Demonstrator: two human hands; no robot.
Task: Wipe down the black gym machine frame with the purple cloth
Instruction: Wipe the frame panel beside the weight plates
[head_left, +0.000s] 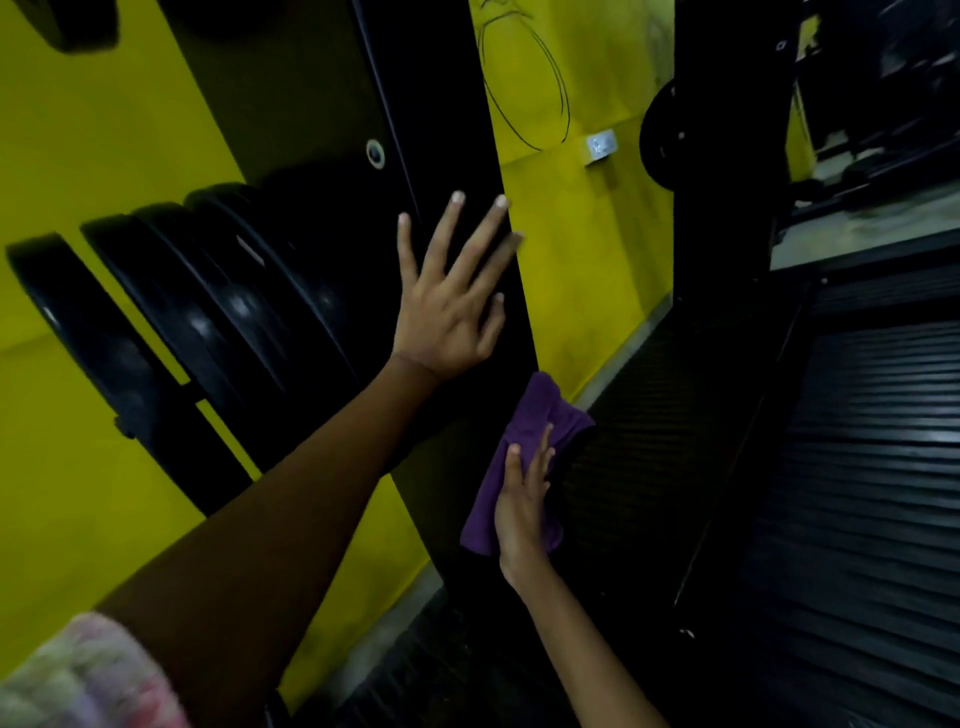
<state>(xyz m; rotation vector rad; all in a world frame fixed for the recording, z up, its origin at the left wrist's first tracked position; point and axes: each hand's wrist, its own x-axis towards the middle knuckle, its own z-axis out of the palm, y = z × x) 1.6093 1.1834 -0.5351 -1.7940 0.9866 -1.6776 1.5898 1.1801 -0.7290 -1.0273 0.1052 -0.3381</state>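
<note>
Head view: frame upright (457, 130) runs top to bottom, long axis steep. My right hand (522, 501), fingers nearly straight, presses the purple cloth (535, 415) on its lower part, near the floor edge. My left hand (449, 306) lies flat above, fingers spread, holding nothing.

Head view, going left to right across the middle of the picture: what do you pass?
Weight plates → left hand flat on the black frame → purple cloth under the right hand → yellow wall → second black upright → ribbed black surface.
</note>
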